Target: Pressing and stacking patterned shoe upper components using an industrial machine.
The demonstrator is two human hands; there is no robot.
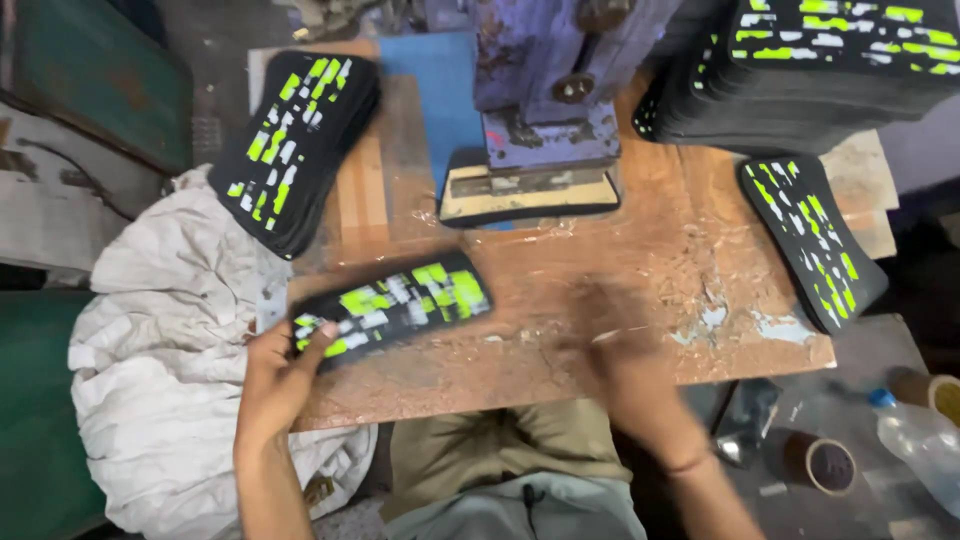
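A hand holds a black pad at the edge of the bench.

The left hand [275,385] has its fingers [318,338] closed on one end of a black pad [395,303] with green and white patches. The pad lies slanted at the near left of the bench [660,260]. The right hand [625,335] is a blur over the bench, so I cannot tell if its fingers are open or closed. A purple press [545,90] stands behind, with stacks of pads [295,145] to the left and right. A white cloth [150,340] hangs at the left. The pad is held by one end only, so I think it could slip and drop off the bench edge.
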